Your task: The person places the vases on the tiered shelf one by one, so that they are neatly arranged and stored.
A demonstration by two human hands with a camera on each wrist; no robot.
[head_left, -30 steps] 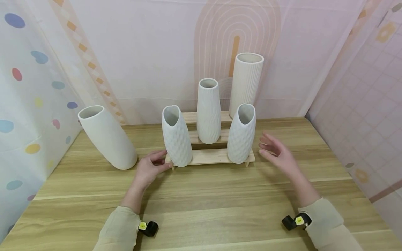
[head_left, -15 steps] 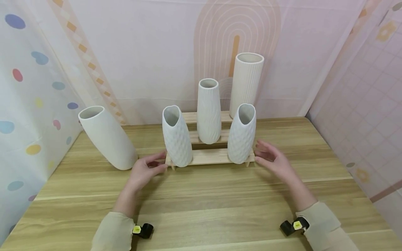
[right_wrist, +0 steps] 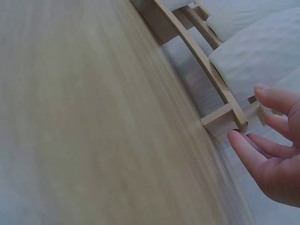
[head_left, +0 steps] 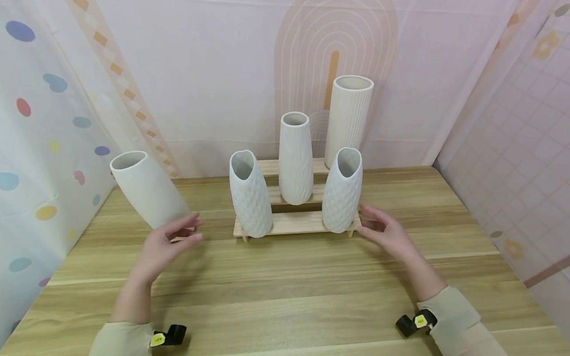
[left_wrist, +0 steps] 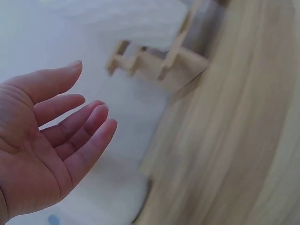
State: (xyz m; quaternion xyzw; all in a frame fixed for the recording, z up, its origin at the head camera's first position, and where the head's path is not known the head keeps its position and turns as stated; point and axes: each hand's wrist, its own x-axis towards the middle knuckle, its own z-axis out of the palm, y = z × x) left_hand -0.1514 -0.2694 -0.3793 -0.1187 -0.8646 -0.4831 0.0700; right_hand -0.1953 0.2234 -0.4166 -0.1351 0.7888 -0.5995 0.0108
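My left hand [head_left: 166,242] holds nothing, its fingers loosely bent and apart, as the left wrist view also shows. It overlaps the lower part of a smooth, leaning white vase [head_left: 147,185] in the head view. My right hand [head_left: 385,232] is at the right end of a tiered wooden plant stand [head_left: 294,223]; its fingertips [right_wrist: 237,139] come right up to the end of the front board. On that lowest board stand two dimpled white vases, one at the left [head_left: 251,202] and another at the right [head_left: 340,202].
A wavy-textured white vase [head_left: 296,163] stands on the middle step. Behind it, a ribbed white cylinder vase [head_left: 349,118] rises from the top step. The wooden table [head_left: 285,296] meets patterned cloth [head_left: 213,79] at the back and sides.
My left hand has left the stand's left end and moved left to the leaning vase. My right hand has come in to the stand's right end. Stand and vases look unmoved.
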